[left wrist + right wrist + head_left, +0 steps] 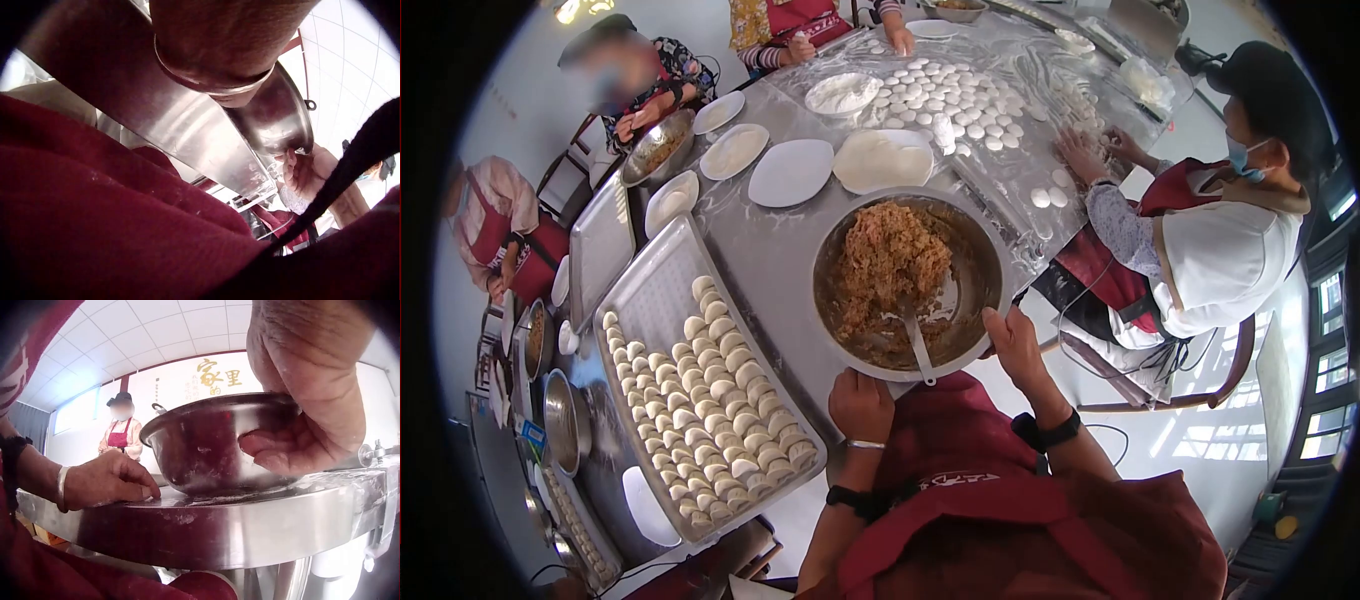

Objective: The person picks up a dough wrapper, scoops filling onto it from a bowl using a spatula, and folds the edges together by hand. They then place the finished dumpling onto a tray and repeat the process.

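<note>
A wide steel bowl [993, 330] of brown minced filling [895, 255] stands at the near edge of the steel table. A spoon [921, 352] leans in it, its handle over the near rim. My right hand [1015, 345] grips the bowl at its right side; in the right wrist view, fingers [275, 453] curl against the outer wall below the rim. My left hand [862, 405], wearing a bracelet [62, 487], rests on the table edge left of the bowl, fingers loosely bent and holding nothing. In the left wrist view the wrist hides most of that hand.
A tray [662, 235] with rows of dumplings lies to the left. White plates [791, 172] stand behind the bowl, with many round dough pieces [950, 95] on the floured table beyond. A masked person [1230, 240] works at the right; other people stand across the table and at the left.
</note>
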The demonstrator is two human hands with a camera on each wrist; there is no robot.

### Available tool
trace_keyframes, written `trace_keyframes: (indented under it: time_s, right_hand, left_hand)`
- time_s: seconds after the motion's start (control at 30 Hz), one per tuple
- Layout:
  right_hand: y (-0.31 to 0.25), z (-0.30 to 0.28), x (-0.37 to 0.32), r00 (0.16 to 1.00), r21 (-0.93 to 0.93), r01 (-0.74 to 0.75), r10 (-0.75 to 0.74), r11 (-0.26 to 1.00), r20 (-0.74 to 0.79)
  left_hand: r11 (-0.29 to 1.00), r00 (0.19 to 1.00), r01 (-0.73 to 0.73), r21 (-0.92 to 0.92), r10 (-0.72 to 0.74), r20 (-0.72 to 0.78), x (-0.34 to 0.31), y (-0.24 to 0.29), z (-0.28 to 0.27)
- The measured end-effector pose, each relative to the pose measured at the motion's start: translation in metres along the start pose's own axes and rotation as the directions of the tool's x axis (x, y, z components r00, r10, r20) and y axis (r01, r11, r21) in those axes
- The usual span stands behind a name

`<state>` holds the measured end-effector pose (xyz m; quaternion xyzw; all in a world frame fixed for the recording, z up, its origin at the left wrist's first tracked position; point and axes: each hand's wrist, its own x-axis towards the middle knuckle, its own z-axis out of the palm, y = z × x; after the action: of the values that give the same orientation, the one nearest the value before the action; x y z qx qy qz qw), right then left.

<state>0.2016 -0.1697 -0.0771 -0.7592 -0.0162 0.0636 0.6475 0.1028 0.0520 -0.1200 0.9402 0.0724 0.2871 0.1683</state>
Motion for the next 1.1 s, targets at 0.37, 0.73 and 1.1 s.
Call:
trace_keyframes:
  time_s: [0.37, 0.73, 1.1]
  right_hand:
    - [-0.006, 0.008, 0.007, 0.998, -0.024, -0.056, 0.057, 0.998, 0.025]
    - [-0.017, 0.062, 0.028, 0.996, 0.043, -0.055, 0.051, 0.998, 0.07]
    - [-0.019, 0.158, 0.081, 0.972, 0.122, 0.082, -0.107, 0.989, 0.208]
  left_hand:
    - [1.0, 1.0, 0.0, 0.011, 0.0, 0.003, 0.001, 0.002, 0.0]
    - [0.998, 0.999, 0.018, 0.058, -0.02, 0.035, 0.006, 0.007, -0.003]
    - [0.997, 0.997, 0.03, 0.072, -0.035, 0.065, 0.005, 0.008, -0.001]
